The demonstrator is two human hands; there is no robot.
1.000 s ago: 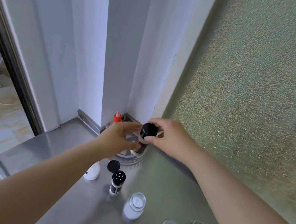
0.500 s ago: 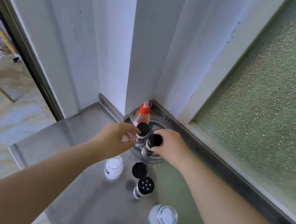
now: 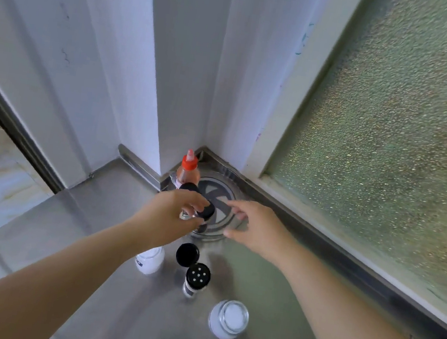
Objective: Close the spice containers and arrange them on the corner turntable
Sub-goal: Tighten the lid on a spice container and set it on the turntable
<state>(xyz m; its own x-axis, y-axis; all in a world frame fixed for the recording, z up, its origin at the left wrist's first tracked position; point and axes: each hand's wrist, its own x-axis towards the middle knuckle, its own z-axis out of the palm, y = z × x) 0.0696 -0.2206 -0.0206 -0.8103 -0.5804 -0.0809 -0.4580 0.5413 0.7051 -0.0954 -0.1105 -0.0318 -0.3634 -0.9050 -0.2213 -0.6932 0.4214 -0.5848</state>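
Turntable (image 3: 219, 198), round and steel, sits in the counter corner carrying three things: one red-capped sauce bottle (image 3: 187, 171) at its back edge and two black-lidded spice jars (image 3: 200, 209) at its front left. In front of it stand four more: one white bottle (image 3: 150, 259), one black shaker with its flip lid open (image 3: 196, 276), two glass jars with metal lids (image 3: 228, 318). Left hand (image 3: 172, 215) curls loosely beside the jars, contact unclear. Right hand (image 3: 255, 227), wrapped on a jar half a second ago, now hangs spread and empty.
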